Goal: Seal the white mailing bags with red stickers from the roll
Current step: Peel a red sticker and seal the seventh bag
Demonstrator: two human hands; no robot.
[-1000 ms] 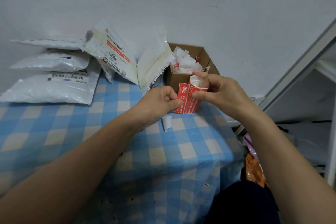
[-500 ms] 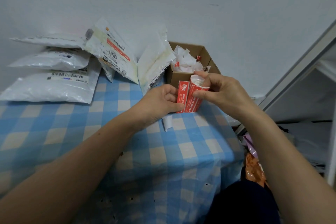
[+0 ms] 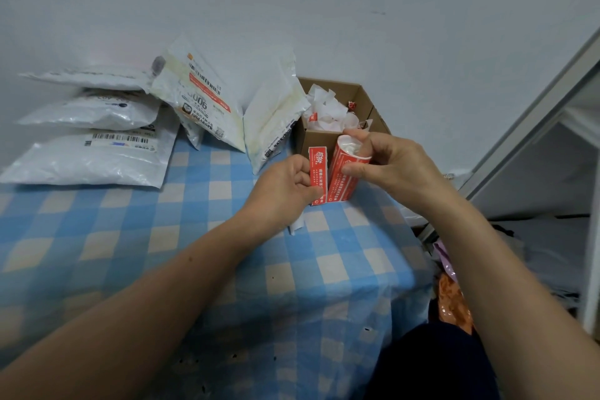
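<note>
Red sticker [image 3: 317, 169] half-peeled from the roll [image 3: 344, 177], above the desk's [image 3: 194, 253] far right part.
Left grip [image 3: 285, 185] pinches the sticker's lower part; right grip [image 3: 393, 166] curls round the upright roll. It looks light, floppy and tacky, so hold it by an edge. Behind stands a cardboard box [image 3: 319, 140] of scraps; far left, white mailing bags [image 3: 97, 159] lie stacked.
</note>
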